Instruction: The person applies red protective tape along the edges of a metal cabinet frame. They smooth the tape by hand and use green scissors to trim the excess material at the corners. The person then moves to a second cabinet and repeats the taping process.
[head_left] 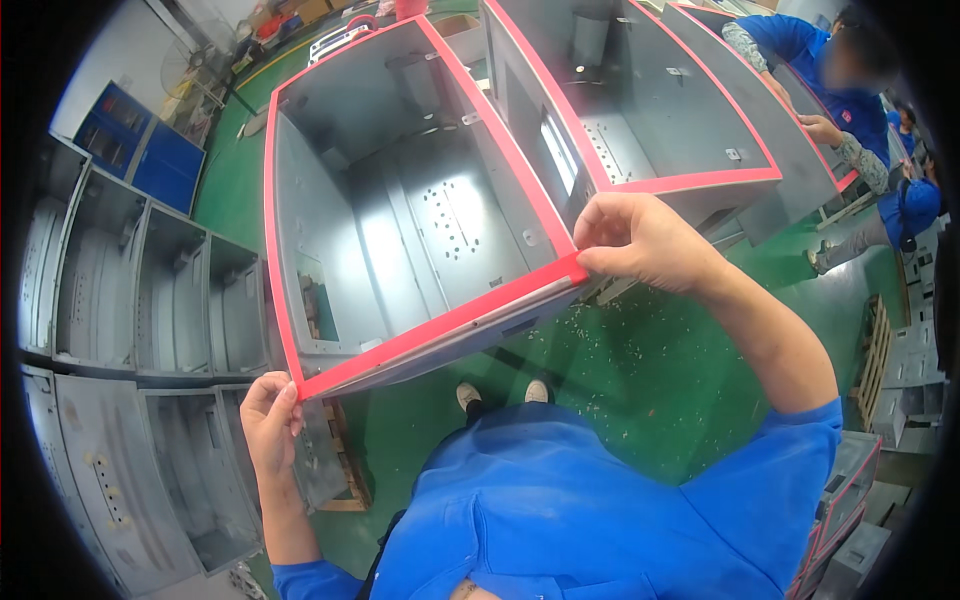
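Observation:
An open grey sheet-metal cabinet body [318, 205] lies in front of me, its opening facing up. Red tape [445, 326] runs around its rim, including the near edge between my hands. My left hand [270, 422] is closed at the near left corner, thumb and fingers pinching the tape there. At the near right corner, my right hand [650, 242] pinches the tape end between thumb and forefinger, with the other fingers curled. What lies under the fingertips is partly hidden.
A second red-edged cabinet [690, 125] stands close on the right. Beyond it, a co-worker in blue [850, 110] handles another one. Grey metal cabinets [100, 270] are stacked at the left, near a blue cupboard [170, 165]. Wooden pallets [870, 350] rest on the green floor [620, 370].

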